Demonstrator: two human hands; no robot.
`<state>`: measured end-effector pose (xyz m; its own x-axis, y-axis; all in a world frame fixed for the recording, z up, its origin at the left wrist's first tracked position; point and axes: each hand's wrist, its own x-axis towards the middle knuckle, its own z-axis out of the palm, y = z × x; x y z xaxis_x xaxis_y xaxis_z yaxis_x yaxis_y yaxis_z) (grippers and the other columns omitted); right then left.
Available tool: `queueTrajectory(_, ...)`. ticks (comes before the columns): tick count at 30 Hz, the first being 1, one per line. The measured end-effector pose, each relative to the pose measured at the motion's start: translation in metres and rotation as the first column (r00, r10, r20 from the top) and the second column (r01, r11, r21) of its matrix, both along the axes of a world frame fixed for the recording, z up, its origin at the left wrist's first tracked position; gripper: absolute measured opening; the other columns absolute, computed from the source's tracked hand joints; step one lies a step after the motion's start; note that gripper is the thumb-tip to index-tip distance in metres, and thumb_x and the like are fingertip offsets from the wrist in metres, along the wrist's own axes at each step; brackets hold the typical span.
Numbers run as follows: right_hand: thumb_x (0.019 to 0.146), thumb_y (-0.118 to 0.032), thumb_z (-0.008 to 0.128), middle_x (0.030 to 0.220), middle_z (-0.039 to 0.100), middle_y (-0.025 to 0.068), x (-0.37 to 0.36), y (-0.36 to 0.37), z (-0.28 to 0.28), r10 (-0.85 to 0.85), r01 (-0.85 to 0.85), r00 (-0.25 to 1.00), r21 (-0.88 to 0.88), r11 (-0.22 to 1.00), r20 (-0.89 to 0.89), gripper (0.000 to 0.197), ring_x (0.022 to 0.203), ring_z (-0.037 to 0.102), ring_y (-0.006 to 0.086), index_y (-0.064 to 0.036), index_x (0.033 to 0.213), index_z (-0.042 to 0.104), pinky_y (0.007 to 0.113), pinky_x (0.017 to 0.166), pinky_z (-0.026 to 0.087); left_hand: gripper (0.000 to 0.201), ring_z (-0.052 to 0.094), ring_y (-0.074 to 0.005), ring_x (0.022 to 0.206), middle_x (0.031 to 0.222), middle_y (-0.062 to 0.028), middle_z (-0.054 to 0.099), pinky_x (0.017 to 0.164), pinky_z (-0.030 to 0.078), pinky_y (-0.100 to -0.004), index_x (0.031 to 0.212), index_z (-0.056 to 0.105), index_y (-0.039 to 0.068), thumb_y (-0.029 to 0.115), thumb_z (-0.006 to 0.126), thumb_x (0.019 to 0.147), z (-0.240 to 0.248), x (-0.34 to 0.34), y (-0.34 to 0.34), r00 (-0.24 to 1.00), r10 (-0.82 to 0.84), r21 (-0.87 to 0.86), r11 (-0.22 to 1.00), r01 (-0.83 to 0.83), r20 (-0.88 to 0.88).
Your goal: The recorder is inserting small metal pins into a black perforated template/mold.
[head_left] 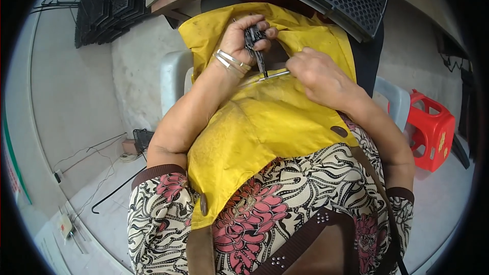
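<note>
My left hand [242,40], with metal bangles on its wrist, is closed round a bunch of small black parts [253,35]. One slim black piece [261,63] points down out of the bunch toward my lap. My right hand [318,74] is closed on a thin silvery metal tool [277,75], whose far end meets the tip of that black piece. The tool's kind is hard to make out, as my fingers cover its other end. Both hands are in front of a yellow apron [260,127] with dark smudges, spread over my front and lap.
A black perforated tray [333,5], with many small black parts on it, lies ahead at the upper right. Stacked black racks [109,7] hang at the upper left. A red plastic stool [433,132] stands at the right. Chair arms [173,79] flank me. Thin wires [97,173] trail over the left floor.
</note>
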<state>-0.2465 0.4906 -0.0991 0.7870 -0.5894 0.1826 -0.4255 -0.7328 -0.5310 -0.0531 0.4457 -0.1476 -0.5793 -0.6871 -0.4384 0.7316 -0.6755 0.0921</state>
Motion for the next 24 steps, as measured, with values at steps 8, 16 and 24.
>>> queueTrajectory(8, 0.069, 0.003, 0.058, 0.071, 0.056, 0.0122, -0.072, -0.011, 0.027, -0.488, 0.482, 0.827, 0.097, 0.871, 0.277, 0.011, 0.063, 0.056, 0.0197, 0.0048, 0.080, 0.056, 0.025, 0.057, 0.042, 0.008, 0.051, -0.0217, 0.065, 0.060, -0.0050, 0.048, 0.038, 0.041, -0.0205, 0.075, 0.047, 0.003, 0.009, 0.052, 0.077, 0.046, -0.002, -0.016, 0.978, 0.085, -0.025, 0.996, -0.082, 0.191)
queueTrajectory(16, 0.073, 0.002, 0.060, 0.073, 0.057, 0.0054, -0.116, -0.013, 0.036, -0.802, 0.527, 0.456, 0.609, 0.593, 0.386, 0.013, 0.062, 0.055, 0.0103, 0.0048, 0.085, 0.058, 0.019, 0.059, 0.045, 0.010, 0.055, -0.0253, 0.056, 0.058, -0.0075, 0.049, 0.030, 0.040, -0.0228, 0.085, 0.047, 0.005, 0.013, 0.050, 0.080, 0.047, -0.066, 0.014, 0.912, -0.334, -0.005, 0.939, 0.345, 0.237)
queueTrajectory(24, 0.077, 0.000, 0.057, 0.074, 0.058, 0.0077, -0.143, -0.032, 0.021, -0.790, 0.395, 0.372, 0.687, 0.610, 0.487, 0.012, 0.063, 0.055, 0.0124, 0.0056, 0.087, 0.057, 0.022, 0.059, 0.047, 0.012, 0.051, -0.0258, 0.063, 0.060, -0.0078, 0.049, 0.030, 0.035, -0.0207, 0.088, 0.050, 0.003, 0.012, 0.051, 0.081, 0.015, -0.063, 0.014, 0.811, -0.534, 0.127, 0.845, 0.520, 0.239)
